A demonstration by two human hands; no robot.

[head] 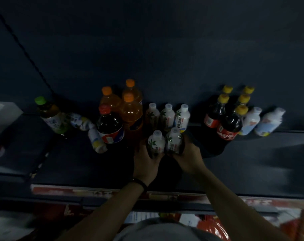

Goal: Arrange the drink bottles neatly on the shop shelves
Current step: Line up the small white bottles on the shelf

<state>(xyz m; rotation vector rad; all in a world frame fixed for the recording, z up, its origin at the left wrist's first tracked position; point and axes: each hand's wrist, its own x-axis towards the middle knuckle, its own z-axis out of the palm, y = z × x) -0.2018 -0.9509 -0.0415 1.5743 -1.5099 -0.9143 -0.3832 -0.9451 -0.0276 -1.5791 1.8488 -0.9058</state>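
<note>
Dim shop shelf (252, 162), crowded. First white bottle (156, 145) gripped by left hand (144, 164), second white bottle (174, 143) by right hand (189, 157), both held just before matching back row (167, 115). Risk: red-capped cola bottle (109, 127) nudged, fallen small bottle (97, 138) beside it rolled off.

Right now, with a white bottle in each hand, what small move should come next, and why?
Probably set both down upright just in front of the three matching bottles: the left hand grips one white bottle, the right hand a second white bottle, and both are near that row.
</note>
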